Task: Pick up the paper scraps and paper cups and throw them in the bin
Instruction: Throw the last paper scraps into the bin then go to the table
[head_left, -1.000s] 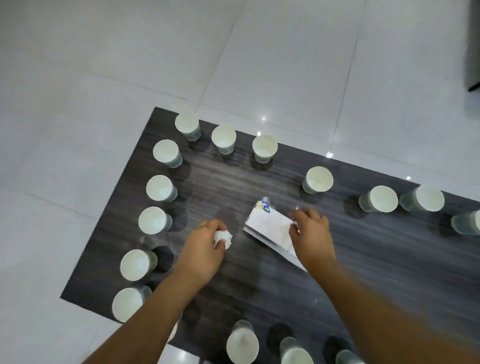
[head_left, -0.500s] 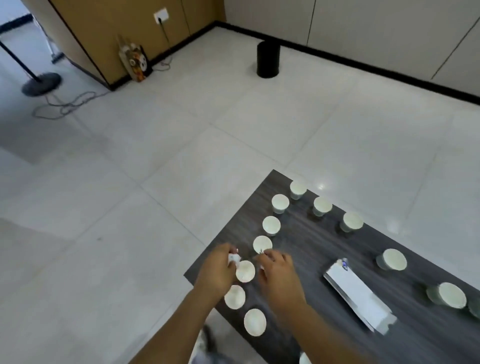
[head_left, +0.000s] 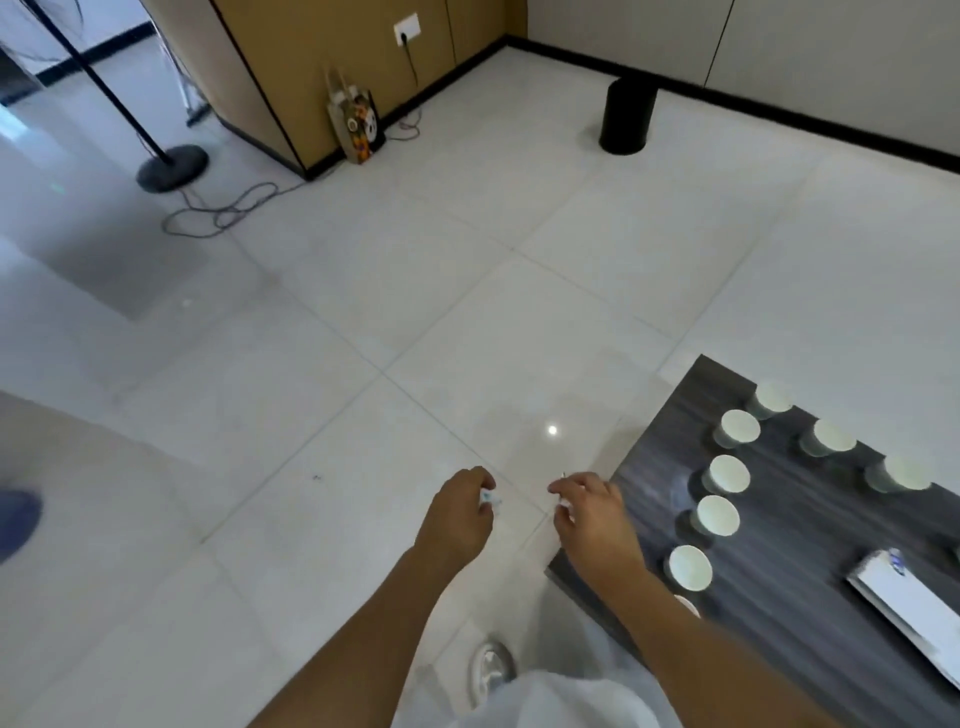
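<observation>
My left hand (head_left: 457, 519) hangs over the white floor tiles, closed on a crumpled white paper scrap (head_left: 489, 498). My right hand (head_left: 592, 512) is beside it at the dark table's (head_left: 810, 623) left corner, fingers curled around a small white scrap that barely shows. Several white paper cups (head_left: 719, 514) stand in a row along the table's left edge, with more behind (head_left: 831, 436). A flat white paper packet (head_left: 906, 603) lies on the table at the right. A black cylindrical bin (head_left: 626, 117) stands far off by the back wall.
A lamp stand base (head_left: 171, 166) with a loose cable (head_left: 223, 208) sits at the far left. A paper bag (head_left: 358, 124) leans against the wooden cabinet (head_left: 291, 62). My shoe (head_left: 491, 667) shows below. Something blue (head_left: 18, 519) lies at the left edge.
The view has swung left, away from the table, and now shows the floor and the bin. Both hands have moved off the table and over the tiles, still closed on their scraps.
</observation>
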